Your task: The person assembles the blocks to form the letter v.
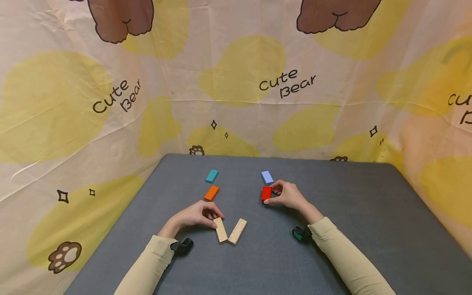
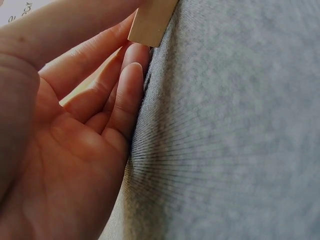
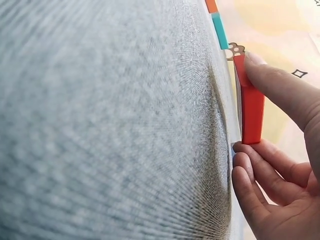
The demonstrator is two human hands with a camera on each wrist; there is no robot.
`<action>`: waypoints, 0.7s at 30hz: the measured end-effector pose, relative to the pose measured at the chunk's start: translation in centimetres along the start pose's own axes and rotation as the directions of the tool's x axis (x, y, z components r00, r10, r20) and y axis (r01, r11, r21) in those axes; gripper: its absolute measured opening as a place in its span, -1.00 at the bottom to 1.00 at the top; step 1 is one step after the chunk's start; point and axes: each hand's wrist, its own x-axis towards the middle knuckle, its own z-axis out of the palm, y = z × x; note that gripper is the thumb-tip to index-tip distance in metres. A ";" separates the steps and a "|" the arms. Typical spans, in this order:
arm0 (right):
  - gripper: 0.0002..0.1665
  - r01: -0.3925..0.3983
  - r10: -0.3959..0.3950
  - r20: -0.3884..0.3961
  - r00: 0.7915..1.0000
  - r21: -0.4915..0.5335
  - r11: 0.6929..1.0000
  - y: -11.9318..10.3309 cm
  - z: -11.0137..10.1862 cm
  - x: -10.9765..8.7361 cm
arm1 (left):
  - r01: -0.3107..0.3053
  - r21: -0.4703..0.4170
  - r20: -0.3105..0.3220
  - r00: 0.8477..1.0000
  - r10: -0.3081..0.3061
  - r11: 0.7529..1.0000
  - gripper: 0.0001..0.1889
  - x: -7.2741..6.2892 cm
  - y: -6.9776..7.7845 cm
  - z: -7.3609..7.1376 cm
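My left hand [image 1: 197,214] pinches the far end of a plain wooden block [image 1: 221,230] between thumb and fingers. The left wrist view has one end of that wooden block [image 2: 152,22] at its top edge, low over the cloth. A second plain wooden block [image 1: 237,232] lies just right of it; their near ends almost meet, forming a V. Farther right, my right hand [image 1: 289,196] holds a red block [image 1: 266,193] by its two ends. In the right wrist view the thumb is on one end of the red block [image 3: 254,112] and the fingertips on the other.
An orange block [image 1: 212,193] lies just beyond my left hand, with a teal block [image 1: 212,176] behind it. A light blue block [image 1: 267,177] lies right behind the red one. Grey cloth covers the table [image 1: 350,205]; a printed curtain [image 1: 236,82] hangs at its back.
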 end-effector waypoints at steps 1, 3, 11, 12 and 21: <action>-0.24 -0.003 0.003 0.000 1.000 0.002 1.000 -0.1 0.0 -0.1 | -0.001 0.000 -0.001 1.000 0.001 1.000 -0.66 0.0 0.0 0.0; -0.24 -0.007 0.007 0.000 1.000 0.004 1.000 -0.1 0.0 -0.1 | 0.001 -0.003 -0.002 1.000 -0.001 1.000 -0.66 0.0 0.0 0.0; -0.23 -0.023 0.023 0.002 1.000 -0.002 1.000 -0.4 -0.1 -0.4 | 0.009 0.003 -0.015 1.000 -0.009 1.000 -0.67 0.0 0.1 0.2; -0.23 -0.024 0.024 0.001 1.000 -0.003 1.000 -0.4 -0.1 -0.4 | 0.008 0.003 -0.016 1.000 -0.007 1.000 -0.67 0.0 0.1 0.2; -0.22 -0.031 0.031 0.000 1.000 0.001 1.000 -0.6 -0.2 -0.7 | 0.001 -0.041 -0.003 1.000 -0.001 0.999 -0.67 -0.4 2.7 0.0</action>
